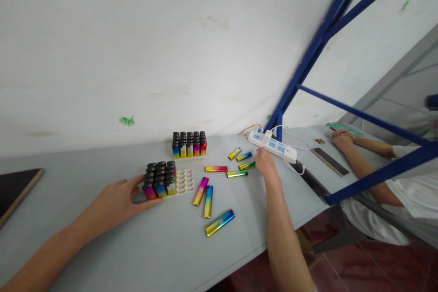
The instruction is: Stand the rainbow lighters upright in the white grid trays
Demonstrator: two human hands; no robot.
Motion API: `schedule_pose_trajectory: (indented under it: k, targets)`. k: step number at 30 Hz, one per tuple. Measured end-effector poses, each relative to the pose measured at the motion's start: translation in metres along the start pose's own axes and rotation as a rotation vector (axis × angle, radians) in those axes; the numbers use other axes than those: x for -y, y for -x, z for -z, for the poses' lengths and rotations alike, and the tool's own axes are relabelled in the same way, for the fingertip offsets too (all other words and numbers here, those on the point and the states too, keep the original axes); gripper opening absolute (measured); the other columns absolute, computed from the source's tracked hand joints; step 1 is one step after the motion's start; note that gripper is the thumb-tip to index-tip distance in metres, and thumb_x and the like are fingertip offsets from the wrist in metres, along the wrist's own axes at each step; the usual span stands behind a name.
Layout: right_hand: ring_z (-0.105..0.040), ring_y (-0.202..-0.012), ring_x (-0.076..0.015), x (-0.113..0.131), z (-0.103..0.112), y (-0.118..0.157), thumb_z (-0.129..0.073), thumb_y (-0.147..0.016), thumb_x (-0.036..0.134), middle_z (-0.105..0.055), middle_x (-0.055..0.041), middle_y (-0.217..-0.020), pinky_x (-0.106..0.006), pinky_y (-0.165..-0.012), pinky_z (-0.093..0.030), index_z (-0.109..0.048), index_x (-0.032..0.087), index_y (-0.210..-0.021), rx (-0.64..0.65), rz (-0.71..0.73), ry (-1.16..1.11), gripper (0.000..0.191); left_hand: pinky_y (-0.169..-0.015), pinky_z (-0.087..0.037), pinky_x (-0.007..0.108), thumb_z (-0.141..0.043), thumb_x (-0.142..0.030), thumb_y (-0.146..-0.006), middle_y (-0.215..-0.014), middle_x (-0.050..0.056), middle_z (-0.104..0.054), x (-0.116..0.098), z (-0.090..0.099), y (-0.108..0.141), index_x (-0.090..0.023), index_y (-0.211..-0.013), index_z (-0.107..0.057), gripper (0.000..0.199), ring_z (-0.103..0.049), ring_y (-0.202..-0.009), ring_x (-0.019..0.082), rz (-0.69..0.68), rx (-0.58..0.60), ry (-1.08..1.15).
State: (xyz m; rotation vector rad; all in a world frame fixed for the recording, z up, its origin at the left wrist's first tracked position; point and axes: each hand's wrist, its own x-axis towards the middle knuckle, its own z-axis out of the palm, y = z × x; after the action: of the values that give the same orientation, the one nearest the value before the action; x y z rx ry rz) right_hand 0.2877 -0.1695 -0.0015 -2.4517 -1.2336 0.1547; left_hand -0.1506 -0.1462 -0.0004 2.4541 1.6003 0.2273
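My left hand (118, 198) holds the left end of a white lighter tray (185, 181), thumb along the front and fingers at the side and back. Upright lighters (160, 181) with black tops and shiny rainbow bodies fill its left part; the holes at the right are bare. My right hand (265, 162) is closed at the black end of a green-and-yellow lighter (247, 165) lying on the table; its fingertips are partly hidden. Loose lighters lie between the hands, among them a red-and-yellow one (216, 169) and a blue-and-yellow one (220, 223).
A second full lighter tray (189, 145) stands by the wall. A white power strip (272, 145) with cords lies beyond my right hand. A blue metal frame (308, 57) rises at the right, with another person's hands (343, 139) past it. A dark board (18, 189) lies far left.
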Motion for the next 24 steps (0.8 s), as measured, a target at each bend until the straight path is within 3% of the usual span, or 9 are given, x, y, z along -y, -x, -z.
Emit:
schedule_pose_trajectory:
  k: [7,9,12,16,21,24]
  targets:
    - [-0.067,-0.124,-0.0345,-0.007,0.013,0.001,-0.056,-0.105,0.035,-0.072,-0.0253,-0.127,-0.039,-0.104,-0.048,-0.06,0.008,-0.14,0.089,-0.079,-0.063,0.045,-0.069,-0.045,0.037,-0.047,-0.088,-0.077,-0.068,0.002,-0.065,0.003,-0.005,0.0,-0.019,-0.121,-0.067,0.083,-0.067,-0.075,0.034,0.029,0.1,-0.022]
    - [-0.073,-0.11,-0.0326,-0.009,0.016,0.003,-0.047,-0.107,0.035,-0.076,-0.022,-0.115,-0.041,-0.098,-0.053,-0.056,0.011,-0.146,0.146,-0.096,-0.085,0.046,-0.071,-0.044,0.036,-0.048,-0.087,-0.079,-0.067,0.002,-0.064,0.0,-0.003,0.002,-0.018,-0.126,-0.065,0.085,-0.066,-0.079,0.035,0.028,0.084,-0.018]
    - [-0.076,-0.077,-0.028,-0.006,0.02,0.009,-0.034,-0.11,0.035,-0.077,-0.0158,-0.088,-0.041,-0.075,-0.06,-0.044,0.012,-0.156,0.252,-0.137,-0.137,0.053,-0.071,-0.043,0.036,-0.054,-0.083,-0.083,-0.071,0.005,-0.067,-0.004,0.0,0.005,-0.017,-0.126,-0.066,0.079,-0.066,-0.082,0.036,-0.003,0.081,0.019]
    - [-0.073,-0.064,-0.0252,0.002,0.025,0.016,-0.05,-0.106,0.041,-0.075,-0.0105,-0.075,-0.037,-0.062,-0.061,-0.039,0.012,-0.159,0.332,-0.169,-0.198,0.061,-0.072,-0.043,0.036,-0.058,-0.078,-0.083,-0.078,0.009,-0.07,-0.008,0.003,0.006,-0.015,-0.127,-0.067,0.077,-0.067,-0.085,0.036,0.027,0.11,0.036]
    - [-0.071,-0.062,-0.0233,0.004,0.02,0.016,-0.075,-0.091,0.04,-0.077,-0.0124,-0.088,-0.034,-0.057,-0.06,-0.039,0.013,-0.159,0.294,-0.16,-0.241,0.081,-0.071,-0.042,0.036,-0.054,-0.082,-0.083,-0.077,0.008,-0.071,-0.006,0.001,0.004,-0.015,-0.13,-0.065,0.083,-0.067,-0.085,0.036,0.018,0.106,0.021]
    - [-0.071,-0.062,-0.0227,0.002,0.011,0.011,-0.075,-0.088,0.034,-0.077,-0.0114,-0.089,-0.035,-0.062,-0.06,-0.049,0.011,-0.151,0.194,-0.067,-0.145,0.072,-0.069,-0.041,0.036,-0.053,-0.086,-0.08,-0.076,0.007,-0.071,-0.002,-0.002,0.003,-0.016,-0.13,-0.065,0.087,-0.067,-0.082,0.036,0.013,0.098,0.024]
